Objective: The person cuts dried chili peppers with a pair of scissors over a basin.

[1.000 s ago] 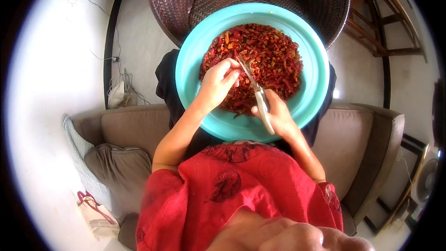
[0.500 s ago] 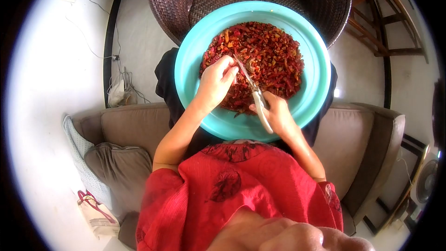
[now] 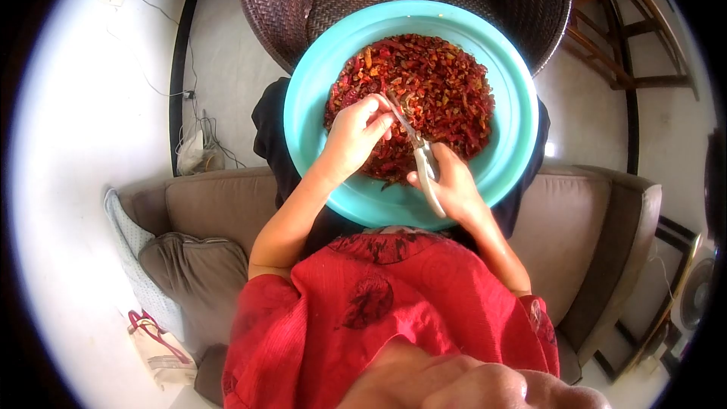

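Scissors (image 3: 426, 179) are clasped in the right hand (image 3: 454, 184), blades reaching to the curled fingers of the left hand (image 3: 357, 135), whose grip I cannot tell, the two hands apart above chopped red chillies (image 3: 447, 95) in the turquoise basin (image 3: 517, 132) below them.

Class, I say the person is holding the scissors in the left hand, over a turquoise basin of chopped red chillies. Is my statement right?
Not quite: the hand is wrong. The head view shows the scissors in the right hand; the left hand is beside the blades. The rest stands: they are over a turquoise basin of chopped red chillies.
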Available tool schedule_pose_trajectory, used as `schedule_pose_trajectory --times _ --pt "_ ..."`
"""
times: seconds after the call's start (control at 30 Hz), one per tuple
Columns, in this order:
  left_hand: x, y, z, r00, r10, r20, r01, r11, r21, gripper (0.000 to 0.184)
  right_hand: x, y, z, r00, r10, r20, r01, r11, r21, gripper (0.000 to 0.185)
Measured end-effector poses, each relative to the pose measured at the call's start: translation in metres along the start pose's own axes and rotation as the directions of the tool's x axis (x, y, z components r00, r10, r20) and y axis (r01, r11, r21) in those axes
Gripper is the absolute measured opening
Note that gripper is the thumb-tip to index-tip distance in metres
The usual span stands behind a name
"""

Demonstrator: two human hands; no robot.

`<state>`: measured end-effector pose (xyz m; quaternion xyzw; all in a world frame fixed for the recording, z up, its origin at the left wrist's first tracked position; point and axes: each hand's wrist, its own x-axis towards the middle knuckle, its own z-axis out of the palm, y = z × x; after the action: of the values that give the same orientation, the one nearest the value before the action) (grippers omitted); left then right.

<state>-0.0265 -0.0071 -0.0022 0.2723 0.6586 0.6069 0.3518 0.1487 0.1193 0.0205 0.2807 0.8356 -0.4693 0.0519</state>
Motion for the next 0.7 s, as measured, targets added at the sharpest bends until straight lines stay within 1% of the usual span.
schedule_pose_trajectory --times 0.07,0.13,0.2,0.27,0.4,0.43,0.5,0.53,0.57,0.6,0.63,0.67,0.7 --pt "0.0 0.003 0.0 1.0 0.002 0.01 -0.003 0.989 0.149 0.006 0.001 -0.003 0.002 1.0 0.011 -0.011 -0.01 1.0 0.011 0.053" --pt "-0.001 0.008 -0.001 1.0 -0.006 -0.009 0.007 0.983 0.181 0.007 0.002 -0.004 0.004 1.0 0.021 -0.023 -0.021 1.0 0.021 0.051" --pt "-0.001 0.008 -0.002 1.0 -0.011 -0.027 0.016 0.977 0.212 0.008 0.002 -0.003 0.006 0.998 0.065 0.018 -0.067 0.992 0.103 0.047" --pt "-0.002 0.005 -0.006 1.0 -0.014 -0.012 0.016 0.963 0.27 0.011 0.003 0.001 0.007 0.996 0.082 0.019 -0.083 0.991 0.102 0.045" --pt "-0.001 -0.003 -0.008 1.0 -0.006 0.009 0.004 0.966 0.258 0.011 0.004 0.008 0.008 0.996 0.083 0.043 -0.087 0.99 0.112 0.044" --pt "-0.001 -0.001 -0.007 1.0 -0.004 -0.008 0.007 0.959 0.284 0.011 0.003 0.007 0.006 0.996 0.083 0.043 -0.088 0.99 0.112 0.044" --pt "-0.002 0.004 -0.007 1.0 -0.002 -0.027 0.01 0.95 0.312 0.011 0.001 0.001 0.001 0.997 0.074 0.024 -0.075 0.996 0.047 0.049" --pt "-0.002 0.007 -0.007 0.999 -0.045 -0.025 0.05 0.956 0.29 0.011 0.001 0.002 0.001 0.997 0.073 0.024 -0.074 0.996 0.047 0.049" --pt "-0.002 0.008 -0.007 0.996 -0.087 -0.02 0.089 0.959 0.268 0.011 0.001 0.003 0.001 0.997 0.078 0.022 -0.079 0.996 0.05 0.053" --pt "-0.002 0.009 -0.006 0.996 -0.087 -0.019 0.089 0.959 0.269 0.011 0.001 0.004 0.001 0.996 0.084 0.019 -0.085 0.995 0.054 0.058" --pt "-0.002 0.01 -0.006 0.995 -0.102 -0.009 0.101 0.968 0.231 0.012 0.001 0.004 0.002 0.996 0.084 0.019 -0.085 0.995 0.055 0.058" --pt "-0.002 0.011 -0.005 0.993 -0.116 0.001 0.114 0.975 0.193 0.013 0.001 0.004 0.002 0.997 0.075 0.024 -0.076 0.997 0.022 0.061" --pt "-0.002 0.008 -0.005 0.993 -0.117 0.002 0.114 0.974 0.193 0.013 0.001 0.004 0.002 0.997 0.067 0.03 -0.066 0.998 -0.011 0.064"
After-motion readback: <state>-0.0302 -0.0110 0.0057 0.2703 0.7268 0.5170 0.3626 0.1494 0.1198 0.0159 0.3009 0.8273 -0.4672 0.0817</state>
